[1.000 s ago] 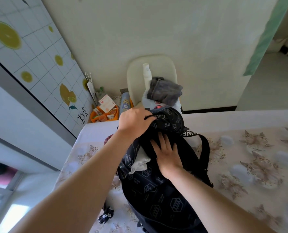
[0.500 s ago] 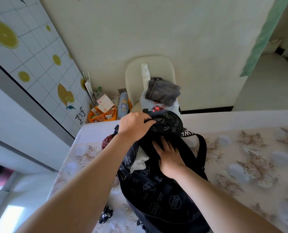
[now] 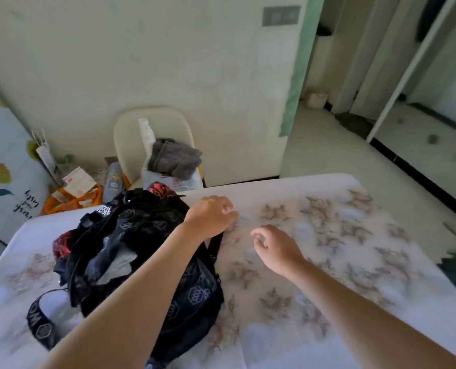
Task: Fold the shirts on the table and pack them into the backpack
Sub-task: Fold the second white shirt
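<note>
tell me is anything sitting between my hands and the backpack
Nothing visible does. The left hand and right hand hover over the tablecloth just right of the backpack, both holding nothing. Only the backpack's own black strap lies on that side, by the left hand.

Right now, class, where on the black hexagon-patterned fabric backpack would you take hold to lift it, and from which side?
Probably the black lettered shoulder strap, approached from the backpack's near-left side. It arcs clear of the body as an open loop on the floral tablecloth, so fingers can hook under it.
</note>
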`<state>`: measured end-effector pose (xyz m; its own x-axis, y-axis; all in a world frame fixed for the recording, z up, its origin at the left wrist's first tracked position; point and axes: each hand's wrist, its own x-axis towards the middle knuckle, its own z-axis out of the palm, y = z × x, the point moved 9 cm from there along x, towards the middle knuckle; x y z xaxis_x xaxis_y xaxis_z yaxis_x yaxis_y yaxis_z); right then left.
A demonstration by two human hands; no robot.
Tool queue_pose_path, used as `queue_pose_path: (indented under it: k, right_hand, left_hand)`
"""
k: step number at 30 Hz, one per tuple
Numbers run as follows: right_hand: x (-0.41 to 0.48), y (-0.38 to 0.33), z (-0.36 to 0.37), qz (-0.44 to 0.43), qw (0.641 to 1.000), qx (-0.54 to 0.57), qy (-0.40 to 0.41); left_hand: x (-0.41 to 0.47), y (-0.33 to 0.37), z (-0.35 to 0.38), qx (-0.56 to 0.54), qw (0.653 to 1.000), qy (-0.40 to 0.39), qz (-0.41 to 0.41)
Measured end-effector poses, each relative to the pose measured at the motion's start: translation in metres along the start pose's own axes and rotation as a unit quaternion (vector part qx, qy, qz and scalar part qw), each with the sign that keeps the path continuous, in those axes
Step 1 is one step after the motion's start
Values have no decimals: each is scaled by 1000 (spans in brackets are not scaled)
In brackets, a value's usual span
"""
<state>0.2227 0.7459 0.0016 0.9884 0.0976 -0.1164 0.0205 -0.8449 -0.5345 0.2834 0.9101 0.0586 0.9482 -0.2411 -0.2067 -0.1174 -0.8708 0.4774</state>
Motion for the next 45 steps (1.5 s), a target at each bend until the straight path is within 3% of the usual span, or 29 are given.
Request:
queue_pose_path:
  k: [6, 10, 18, 23, 28, 33, 39, 43, 45]
  right_hand:
    - [-55, 169, -95, 81, 997, 1, 16]
    - [-112, 328, -173, 148, 989, -5, 32]
    - [-255, 575, -302, 275, 958, -22, 77]
    - [-339, 677, -342, 330, 927, -145, 106]
    - [-399, 730, -336, 289, 935, -200, 41]
    - [-425, 739, -342, 216, 951, -182, 124]
    - [-431, 740, -351, 208, 950, -104, 211]
    - [-434, 734, -382, 218, 916, -37, 336]
    - [-427, 726, -397, 238, 908, 1, 345]
  left_hand:
    - [21, 178, 121, -34, 996, -55, 64]
    - [36, 329, 223, -44, 988, -104, 104]
    - [30, 590, 401, -7, 955, -214, 208]
    - [12, 698, 489, 30, 920, -290, 260]
    - [-15, 756, 572, 43, 882, -370, 287]
    - [-58, 793, 626, 86, 836, -392, 374]
    - [-58, 806, 625, -27, 864, -345, 365]
    - [-41, 806, 594, -99, 882, -322, 330]
    - [-36, 812, 574, -116, 885, -304, 333]
